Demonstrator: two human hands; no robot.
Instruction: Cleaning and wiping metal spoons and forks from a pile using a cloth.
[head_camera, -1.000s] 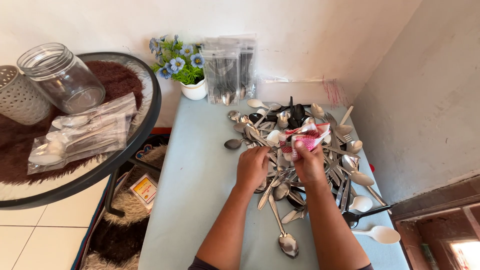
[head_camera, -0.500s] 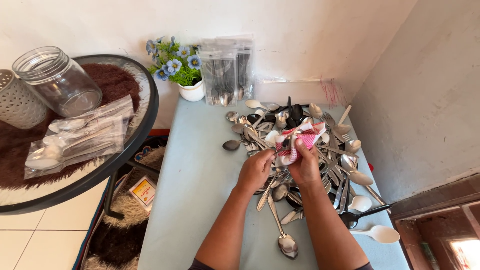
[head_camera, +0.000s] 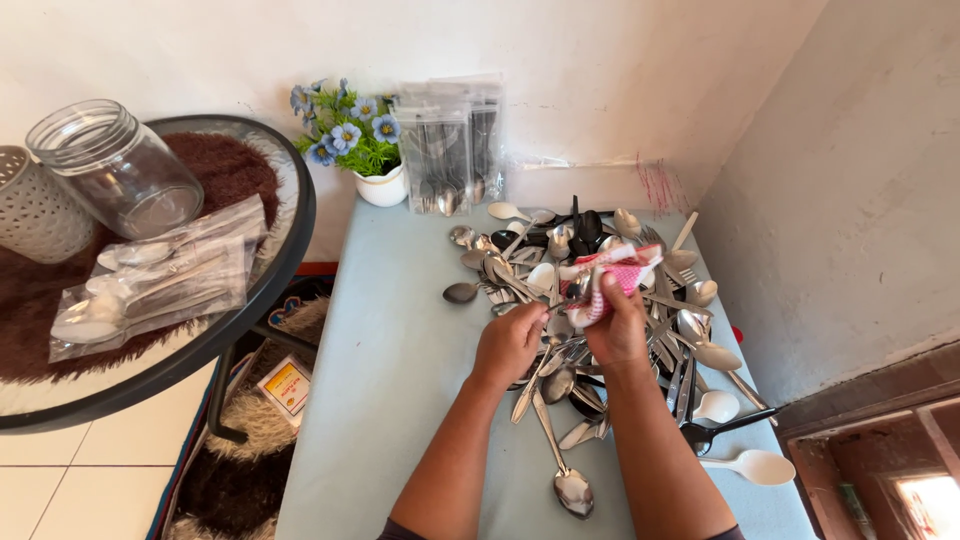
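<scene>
My right hand (head_camera: 617, 328) grips a pink-and-white checked cloth (head_camera: 612, 276) above a heap of metal, white and black spoons and forks (head_camera: 590, 300) on the pale blue table (head_camera: 400, 380). The cloth is wrapped around part of a metal spoon. My left hand (head_camera: 508, 345) is closed on that spoon's handle (head_camera: 545, 350), just left of my right hand. Both hands hover over the middle of the heap.
Clear bags of cutlery (head_camera: 450, 150) lean on the back wall beside a white pot of blue flowers (head_camera: 355, 140). At left, a round glass table (head_camera: 200, 350) bears a glass jar (head_camera: 120, 165), a white basket (head_camera: 35, 205) and bagged spoons (head_camera: 155, 275). Walls close in at back and right.
Both hands shifted slightly away from me over the heap, and the cloth has moved along the spoon between them.
</scene>
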